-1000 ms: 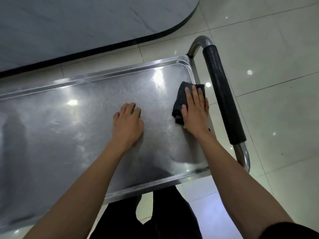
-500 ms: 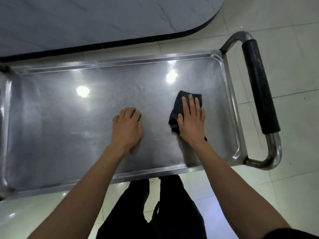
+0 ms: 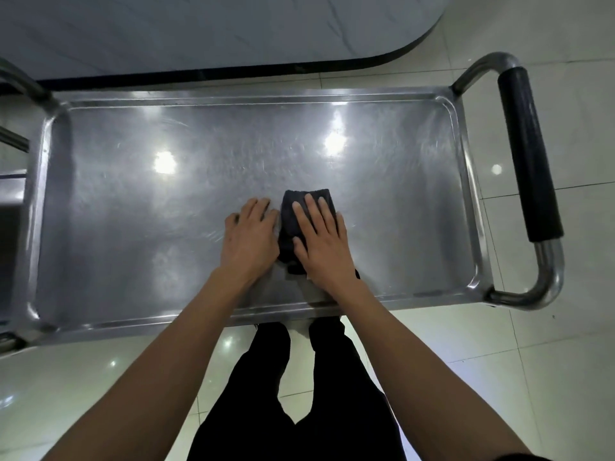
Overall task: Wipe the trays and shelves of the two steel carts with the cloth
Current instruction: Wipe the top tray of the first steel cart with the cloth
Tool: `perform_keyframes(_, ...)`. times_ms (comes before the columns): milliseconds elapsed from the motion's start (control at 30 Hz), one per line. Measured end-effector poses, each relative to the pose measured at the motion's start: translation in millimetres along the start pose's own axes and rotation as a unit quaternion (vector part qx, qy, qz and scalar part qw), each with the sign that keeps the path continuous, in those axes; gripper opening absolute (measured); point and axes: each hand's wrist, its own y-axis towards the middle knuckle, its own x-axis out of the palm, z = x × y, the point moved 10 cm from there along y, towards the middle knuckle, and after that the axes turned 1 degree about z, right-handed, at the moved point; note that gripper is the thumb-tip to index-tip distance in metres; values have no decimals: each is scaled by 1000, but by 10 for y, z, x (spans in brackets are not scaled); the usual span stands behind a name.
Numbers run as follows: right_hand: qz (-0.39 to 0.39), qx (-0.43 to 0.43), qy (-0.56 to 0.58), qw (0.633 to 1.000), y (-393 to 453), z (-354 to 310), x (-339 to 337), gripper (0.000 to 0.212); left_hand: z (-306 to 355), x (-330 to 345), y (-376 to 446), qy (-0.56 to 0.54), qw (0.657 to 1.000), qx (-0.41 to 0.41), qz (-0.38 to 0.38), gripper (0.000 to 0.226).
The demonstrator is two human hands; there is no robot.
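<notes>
The top tray (image 3: 133,227) of a steel cart fills the middle of the view, its surface shiny with light reflections. A dark folded cloth (image 3: 291,221) lies near the tray's centre. My right hand (image 3: 321,241) presses flat on the cloth with straight fingers. My left hand (image 3: 249,234) rests flat on the bare steel just left of the cloth, its edge touching it.
The cart's push handle with a black grip (image 3: 529,154) sticks out on the right. A grey marble-look counter (image 3: 233,31) with a dark base runs along the far side. Part of another steel frame (image 3: 16,88) shows at the left edge. Glossy white floor tiles (image 3: 549,361) surround the cart.
My right hand has slid the cloth leftward from the tray's right end to the centre, up against my left hand. The view has shifted so the whole tray now shows.
</notes>
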Motion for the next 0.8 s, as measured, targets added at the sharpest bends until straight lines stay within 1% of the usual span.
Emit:
perform_keyframes(100, 8, 2, 0, 1000, -62, 169, -55, 65, 174, -30, 13, -3, 1000, -1, 2, 45)
perform_keyframes(200, 19, 26, -5, 999, -182, 534, -159, 66, 512, 42, 42, 3, 1000, 22, -12, 48)
perform_keyframes(433, 35, 134, -9, 990, -553, 1928, -542, 64, 1509, 246, 202, -14, 997, 73, -24, 42)
perform_keyframes(500, 41, 173, -19, 984, -674, 2366, -672, 64, 1696, 302, 229, -13, 997, 76, -23, 42)
perform_keyframes(567, 53, 202, -14, 978, -781, 2670, -790, 65, 1793, 332, 234, -12, 997, 70, -17, 44)
perform_keyframes(700, 72, 201, -3, 977, -822, 2751, -853, 64, 1795, 325, 220, -13, 998, 63, 9, 42)
perform_keyframes(800, 72, 217, -8, 973, -858, 2711, -797, 65, 1779, 304, 208, -20, 997, 72, 11, 45)
